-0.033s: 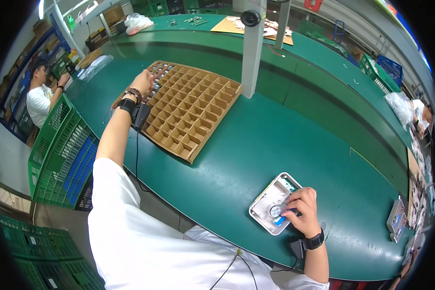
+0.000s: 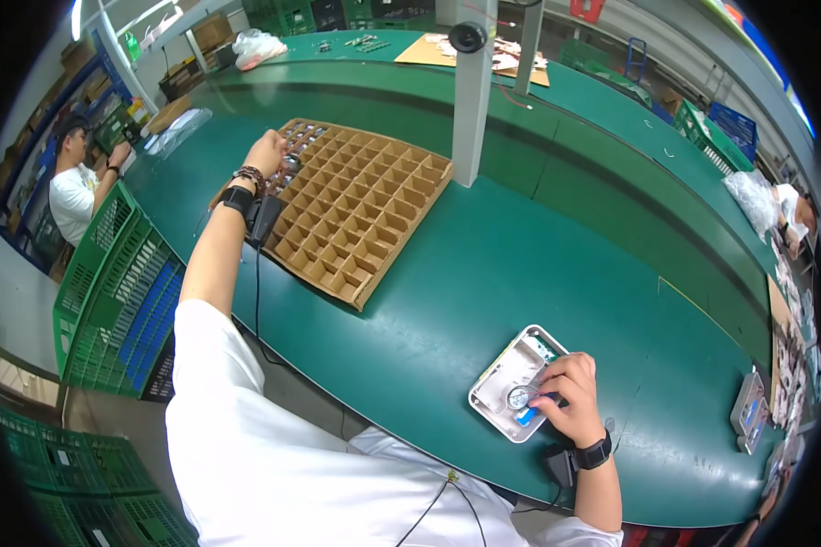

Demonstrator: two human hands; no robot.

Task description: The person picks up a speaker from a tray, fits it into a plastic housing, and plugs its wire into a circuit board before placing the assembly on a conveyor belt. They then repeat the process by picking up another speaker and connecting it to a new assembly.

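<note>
Over the far left corner of a brown cardboard divider tray point(image 2: 363, 296), my left hand point(image 2: 266, 155) is closed in a pinch on a small round metallic part point(image 2: 291, 163). Below it, the tray's left cells hold similar small parts. Toward the front right of the table, a white plastic housing point(image 2: 490, 412) lies with its hollow side up. My right hand point(image 2: 572, 394) reaches over its right side, thumb and fingers closed at the edge of a round speaker-like disc point(image 2: 519, 397). A blue piece point(image 2: 525, 416) sits beside the disc, and a green circuit board point(image 2: 545, 349) shows at the housing's far end.
A grey post point(image 2: 472, 118) stands behind the tray. Green crates point(image 2: 109, 301) are stacked left of the table. Another housing point(image 2: 750, 412) lies at the far right. One co-worker point(image 2: 75, 187) sits at the left, another point(image 2: 794, 214) at the right. Cables hang from both my wrists.
My left hand has lifted slightly, and the round part at its fingertips shows more plainly. My right hand and the housing stay in place.
</note>
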